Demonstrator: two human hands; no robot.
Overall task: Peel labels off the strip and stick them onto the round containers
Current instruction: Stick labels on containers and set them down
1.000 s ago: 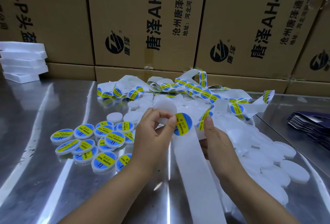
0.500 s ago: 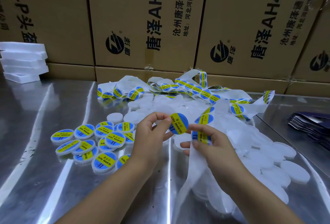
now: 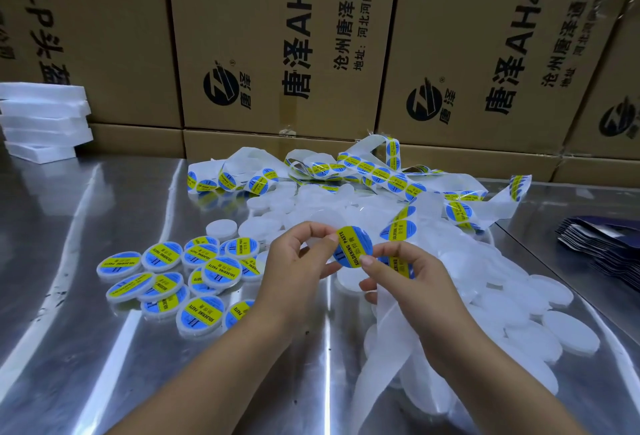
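My left hand (image 3: 298, 261) holds a white round container (image 3: 353, 250) by its edge, above the table's middle. A blue and yellow label covers its face. My right hand (image 3: 412, 275) touches the lower edge of that label with a fingertip while its other fingers grip the label strip (image 3: 398, 263). The bare white backing hangs down from that hand to the table (image 3: 381, 341). More strip with labels on it lies tangled at the back (image 3: 367, 171). Several labelled containers (image 3: 194, 275) lie to the left. Plain white containers (image 3: 512, 296) are heaped to the right.
Big printed cardboard boxes (image 3: 277, 46) wall off the back of the shiny metal table (image 3: 86, 348). A stack of white foam slabs (image 3: 41, 119) sits at the back left. Dark flat packets (image 3: 609, 244) lie fanned at the right edge.
The label went from my left fingers onto the container. My right hand came up and left with the strip until its fingertip met the label.
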